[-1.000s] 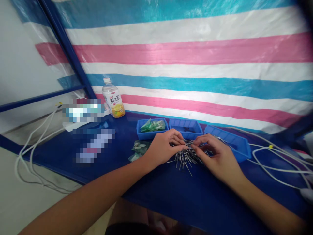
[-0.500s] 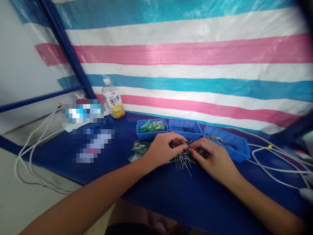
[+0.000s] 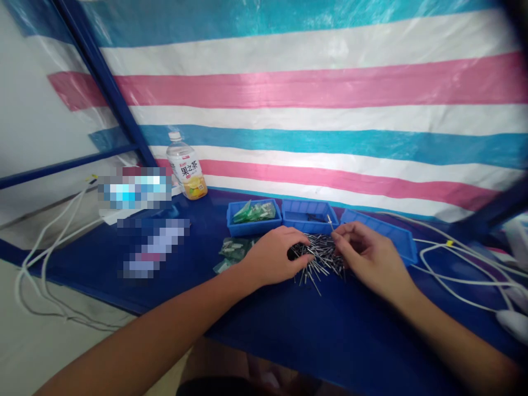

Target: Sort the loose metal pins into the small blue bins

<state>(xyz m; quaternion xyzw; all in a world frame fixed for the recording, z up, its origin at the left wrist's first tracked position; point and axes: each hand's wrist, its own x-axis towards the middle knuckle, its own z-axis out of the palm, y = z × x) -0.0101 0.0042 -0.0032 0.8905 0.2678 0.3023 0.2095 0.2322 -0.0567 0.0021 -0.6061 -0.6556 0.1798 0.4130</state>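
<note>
A heap of thin metal pins [image 3: 317,259] lies on the blue table [image 3: 289,324] in front of me. My left hand [image 3: 274,254] rests on the heap's left side, fingers curled over the pins. My right hand [image 3: 368,254] sits at the heap's right side and pinches one pin [image 3: 330,222] upright between thumb and forefinger, just in front of the middle blue tray [image 3: 310,216]. Whether the left hand actually grips pins is hidden by its fingers.
Three blue trays stand in a row behind the heap: the left tray [image 3: 252,217] holds green parts, the right tray [image 3: 385,237] is partly behind my hand. Small bags [image 3: 232,250] lie left of the heap. A drink bottle [image 3: 186,173] stands back left. White cables [image 3: 462,275] run right.
My right hand has lifted a single pin out of the heap and holds it upright. My left hand has settled lower onto the pins. The view shifted slightly.
</note>
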